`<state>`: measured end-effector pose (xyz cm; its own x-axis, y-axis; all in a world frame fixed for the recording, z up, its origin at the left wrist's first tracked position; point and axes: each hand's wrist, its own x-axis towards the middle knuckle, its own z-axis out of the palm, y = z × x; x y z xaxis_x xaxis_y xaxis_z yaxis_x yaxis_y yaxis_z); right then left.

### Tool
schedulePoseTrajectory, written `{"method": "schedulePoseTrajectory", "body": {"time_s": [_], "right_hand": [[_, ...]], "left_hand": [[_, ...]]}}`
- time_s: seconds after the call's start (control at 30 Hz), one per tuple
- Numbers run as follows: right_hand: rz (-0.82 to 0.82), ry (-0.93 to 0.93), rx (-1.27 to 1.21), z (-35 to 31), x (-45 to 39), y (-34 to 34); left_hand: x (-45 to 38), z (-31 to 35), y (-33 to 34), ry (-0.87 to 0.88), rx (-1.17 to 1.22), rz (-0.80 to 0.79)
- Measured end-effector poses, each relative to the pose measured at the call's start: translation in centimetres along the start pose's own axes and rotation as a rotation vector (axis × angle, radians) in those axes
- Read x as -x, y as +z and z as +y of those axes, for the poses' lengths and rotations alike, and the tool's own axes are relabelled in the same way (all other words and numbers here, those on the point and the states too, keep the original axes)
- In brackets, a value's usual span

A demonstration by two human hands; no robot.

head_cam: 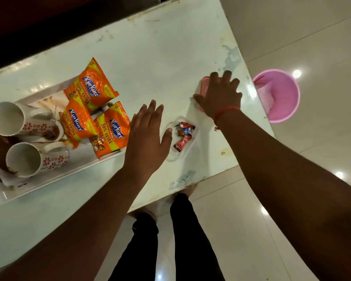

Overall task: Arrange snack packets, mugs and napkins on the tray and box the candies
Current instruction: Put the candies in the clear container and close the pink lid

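**Closing the candy box: bring the lid over square**

The candies (183, 135) sit in a small clear box (171, 157) near the worktop's (150, 57) right-hand end, towards its near edge. The box walls are almost invisible against the pale surface, so only the rim outline tells where it ends. The tray (54, 175) lies towards the left end of the worktop and already carries three orange snack packets (93, 86) and two flowered mugs (31, 159) lying on their sides; a napkin (0, 173) seems to lie under the nearer mug, though little of it shows.

The right hand (221, 98) rests palm down, fingers spread, over a pink-rimmed lid (204, 86) close to the right edge of the worktop. Whether it has actually gripped the lid cannot be told; it covers most of it. The left hand (148, 136) is open and flat, holding nothing, hovering just beside the box on its tray side.

The step in hand looks like lidding the box. To do it well, the left hand should settle against the box wall to steady it, since a light clear box will likely skate on this glossy top. The lid is best pinched by its edge, carried over level, matched to the rim, then pressed down at the corners. The topmost wrapper may need tucking below the rim first.
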<state>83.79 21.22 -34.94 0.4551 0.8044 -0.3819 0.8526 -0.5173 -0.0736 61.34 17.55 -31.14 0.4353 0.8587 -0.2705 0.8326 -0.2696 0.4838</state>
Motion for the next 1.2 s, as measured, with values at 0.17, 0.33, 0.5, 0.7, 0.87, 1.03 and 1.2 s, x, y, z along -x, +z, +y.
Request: {"method": "schedulePoseTrajectory", "body": {"time_s": [0.17, 0.33, 0.5, 0.7, 0.87, 1.03, 1.2], "right_hand": [[0.005, -0.084, -0.123, -2.0, -0.3, -0.5], [0.015, 0.053, -1.049, -2.9, 4.4, -3.3], [-0.239, 0.215, -1.803, -3.7, 11.7, -3.3], [-0.106, 0.411, -1.501, -3.1, 14.9, -0.1], [0.012, 0.377, -1.145, -2.8, 15.5, 2.0], [0.107, 0.363, -1.027, -2.6, 15.5, 3.6], [0.103, 0.305, -0.908, -2.4, 15.3, 4.7]], "left_hand": [[-1.2, 1.2, -0.3, -0.079, 0.114, 0.010], [-2.0, 2.4, -1.5, -0.243, 0.531, -0.023], [-2.2, 3.1, -2.1, -0.309, 0.614, -0.079], [-1.1, 2.1, -1.1, -0.362, 0.484, 0.005], [-0.5, 1.9, 0.2, -0.269, 0.283, 0.055], [-0.5, 2.0, 1.3, -0.142, 0.134, 0.087], [-1.2, 2.1, 1.9, -0.093, 0.032, 0.081]]}}
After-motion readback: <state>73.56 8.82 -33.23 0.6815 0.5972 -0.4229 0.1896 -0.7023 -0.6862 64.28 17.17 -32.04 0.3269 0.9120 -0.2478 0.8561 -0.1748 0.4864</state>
